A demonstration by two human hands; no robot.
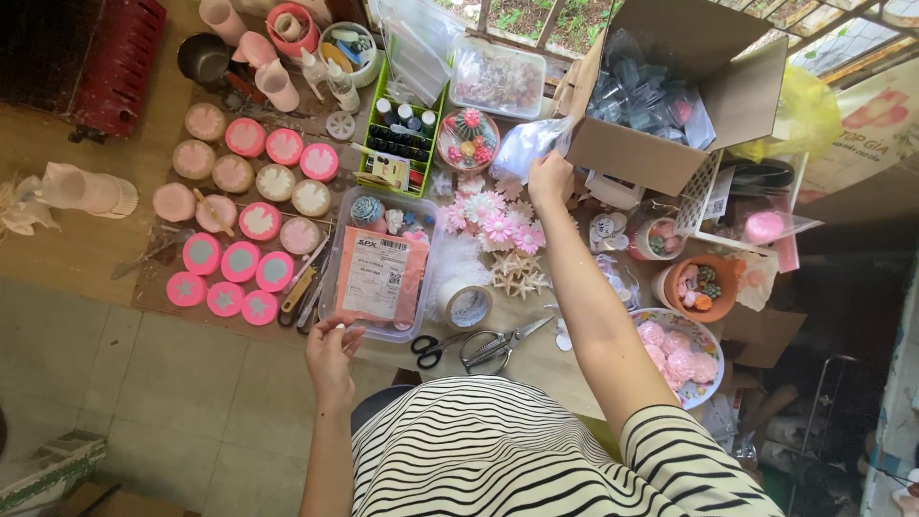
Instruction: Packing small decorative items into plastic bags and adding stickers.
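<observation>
Clear plastic bag [528, 144] pinched in right hand [549, 180] fingers.

— What is seen of the room?
— A pale tiled floor [182, 402] lies at the lower left; a wooden table [77, 249] is lit by daylight.
— And beyond it?
— A barred window [536, 19] is set along the top, greenery showing through; a red radiator [120, 62] stands at the upper left.
</observation>
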